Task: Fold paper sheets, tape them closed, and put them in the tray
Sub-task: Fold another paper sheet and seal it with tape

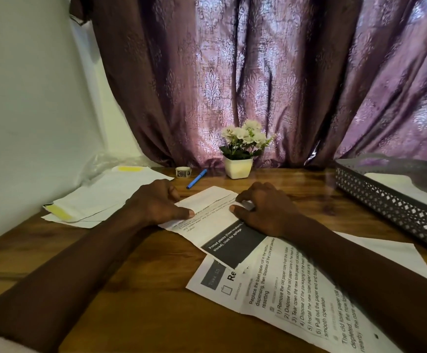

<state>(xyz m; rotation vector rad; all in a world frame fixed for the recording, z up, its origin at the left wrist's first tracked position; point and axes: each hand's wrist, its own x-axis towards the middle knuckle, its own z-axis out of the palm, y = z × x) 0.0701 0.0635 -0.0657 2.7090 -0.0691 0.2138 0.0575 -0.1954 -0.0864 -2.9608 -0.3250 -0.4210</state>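
Counter (141, 263): wooden, carrying everything.
Tray (395, 207): dark perforated, at 3 o'clock, a white sheet inside.
Printed sheets (296, 296): flat at 5 o'clock, under the right forearm.
Folded sheet (207, 212): at centre, top flap turned down, between both hands.
Left hand (156, 205): palm down, grip flat, thumb pinning the sheet's left edge.
Right hand (265, 212): fingers curled, pressing the right edge.
Tape roll (183, 172): 12 o'clock, beside a blue pen (196, 179).

Tape roll (183, 172) left of pen (196, 178); tray (385, 200) right.
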